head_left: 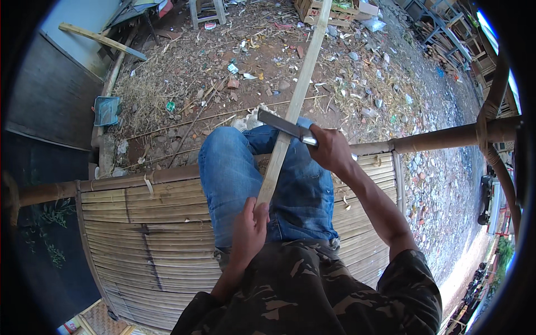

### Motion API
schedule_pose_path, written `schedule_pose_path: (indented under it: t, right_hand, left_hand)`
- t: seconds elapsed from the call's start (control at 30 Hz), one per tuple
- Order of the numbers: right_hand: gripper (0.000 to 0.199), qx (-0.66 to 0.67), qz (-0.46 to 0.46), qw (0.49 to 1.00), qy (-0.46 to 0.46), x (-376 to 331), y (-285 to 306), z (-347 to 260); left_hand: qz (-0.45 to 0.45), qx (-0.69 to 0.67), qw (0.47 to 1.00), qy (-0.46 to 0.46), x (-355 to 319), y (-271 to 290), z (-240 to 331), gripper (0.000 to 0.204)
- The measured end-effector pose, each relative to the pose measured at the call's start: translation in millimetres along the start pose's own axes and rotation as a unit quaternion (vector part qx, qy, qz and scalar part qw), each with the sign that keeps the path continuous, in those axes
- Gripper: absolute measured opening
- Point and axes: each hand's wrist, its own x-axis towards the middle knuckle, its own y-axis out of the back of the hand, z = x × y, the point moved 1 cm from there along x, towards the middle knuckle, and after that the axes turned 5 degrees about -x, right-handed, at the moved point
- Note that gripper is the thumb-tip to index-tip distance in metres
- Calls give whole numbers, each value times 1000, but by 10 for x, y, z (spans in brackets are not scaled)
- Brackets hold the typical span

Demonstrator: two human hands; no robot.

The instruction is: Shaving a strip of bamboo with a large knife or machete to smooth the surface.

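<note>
the left hand [249, 228] grips the bamboo strip [290, 111] near its end; the right hand [329, 148] clasps a blade [282, 125] against it — a slip could send the edge into the knee [234, 151].

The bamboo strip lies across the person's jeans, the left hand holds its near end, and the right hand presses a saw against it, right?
Not quite: the head view shows the right hand pressing a flat-bladed knife, not a saw, against the bamboo strip. The rest stands.
</note>
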Motion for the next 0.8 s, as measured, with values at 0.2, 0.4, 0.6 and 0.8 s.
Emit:
schedule_pose_path:
  t: [0.2,0.4,0.6,0.8]
  right_hand:
    - [17,5,-37,999,-14,-201,-154,-150]
    - [17,37,-67,997,5,-381,-185,-223]
    - [14,31,12,992,-121,-14,48,89]
    - [24,71,-134,987,61,-564,-163,-298]
  left_hand:
    - [4,37,999,3,-8,109,10,28]
    - [12,65,998,-4,-47,123,15,32]
    - [10,54,999,4,-204,145,-9,28]
    - [-5,3,997,77,-217,314,-118,29]
